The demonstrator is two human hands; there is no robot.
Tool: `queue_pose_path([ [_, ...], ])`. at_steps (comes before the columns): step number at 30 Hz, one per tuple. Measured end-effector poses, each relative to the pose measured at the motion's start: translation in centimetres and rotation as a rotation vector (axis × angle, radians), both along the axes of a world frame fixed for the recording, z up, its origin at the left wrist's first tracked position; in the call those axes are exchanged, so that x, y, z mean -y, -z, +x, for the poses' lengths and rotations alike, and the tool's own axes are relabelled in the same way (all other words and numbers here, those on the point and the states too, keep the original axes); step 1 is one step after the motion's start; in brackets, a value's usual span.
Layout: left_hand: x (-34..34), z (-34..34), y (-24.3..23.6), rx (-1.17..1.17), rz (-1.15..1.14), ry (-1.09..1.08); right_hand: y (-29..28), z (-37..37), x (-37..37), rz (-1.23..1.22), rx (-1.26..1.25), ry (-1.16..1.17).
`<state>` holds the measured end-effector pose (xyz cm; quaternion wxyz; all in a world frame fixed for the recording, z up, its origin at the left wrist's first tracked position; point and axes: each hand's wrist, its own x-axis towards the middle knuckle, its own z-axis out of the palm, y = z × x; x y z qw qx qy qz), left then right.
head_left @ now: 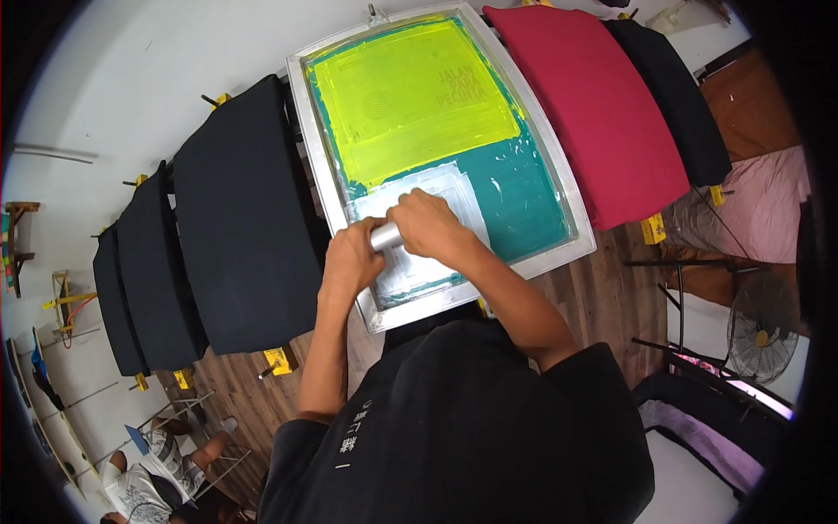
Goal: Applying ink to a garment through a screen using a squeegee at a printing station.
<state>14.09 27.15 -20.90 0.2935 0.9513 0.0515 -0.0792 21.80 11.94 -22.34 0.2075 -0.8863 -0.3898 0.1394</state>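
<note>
Squeegee (385, 237) with a silver bar handle sits at the near left inside the screen frame (306, 109), over a whitish ink patch (454, 185); left hand (351, 258) and right hand (428, 225) curl tightly around it, probably for even pressure. Far off, faint block lettering (460, 87) shows through yellow-green ink (393, 70); pale characters mark the black T-shirt (506, 419)

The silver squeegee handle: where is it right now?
In the head view, the silver squeegee handle is just left of centre, gripped by the left hand and right hand, over white ink in the screen-printing frame's lower-left part.
</note>
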Motion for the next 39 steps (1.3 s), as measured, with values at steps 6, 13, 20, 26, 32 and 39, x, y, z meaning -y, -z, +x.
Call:
queue_pose_path([
  [6,2.9,-5.7,-0.1,-0.019,-0.054,0.018,0.5,-6.0,3.5,0.081,-0.066,0.005],
  [13,4.3,-4.7,-2.6,-0.131,-0.089,0.124,-1.9,-4.9,5.3,0.012,-0.139,-0.036],
  [20,2.3,6.4,0.2,0.007,0.004,0.102,-1.7,5.0,2.7,-0.167,-0.052,0.095],
  [26,3.9,4.1,0.2,0.003,0.023,0.115,-1.2,3.3,4.4,-0.126,-0.072,0.061],
  [32,6.3,-2.6,1.3,0.122,-0.047,0.198,-0.9,-4.6,7.6,-0.055,-0.074,0.136],
  [39,4.8,-1.7,-1.6,-0.285,-0.003,0.249,-1.7,-3.8,6.9,-0.079,-0.202,0.065],
])
